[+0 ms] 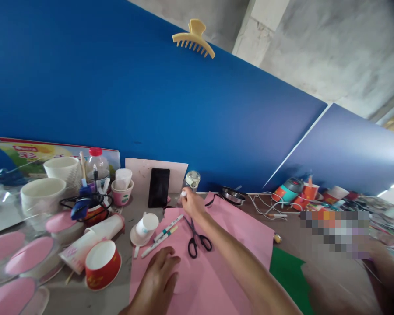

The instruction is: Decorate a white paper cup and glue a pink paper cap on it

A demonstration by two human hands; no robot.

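Observation:
My right hand reaches across to the far edge of the pink paper. Its fingers are closed around a small thing with a white tip, most of it hidden. Just behind stands a clear bottle. My left hand rests low over the paper's left side, fingers apart and slightly bent, holding nothing. Black-handled scissors lie on the paper between my hands. Beyond the left fingertips, two white markers, a green-banded marker and a paler one, lie side by side.
Left are a white paper cup, a red paper bowl, stacked white bowls and pink-topped bowls. A black phone leans against a board. Rightward are a tape roll, white cables and green paper. A blue partition stands behind.

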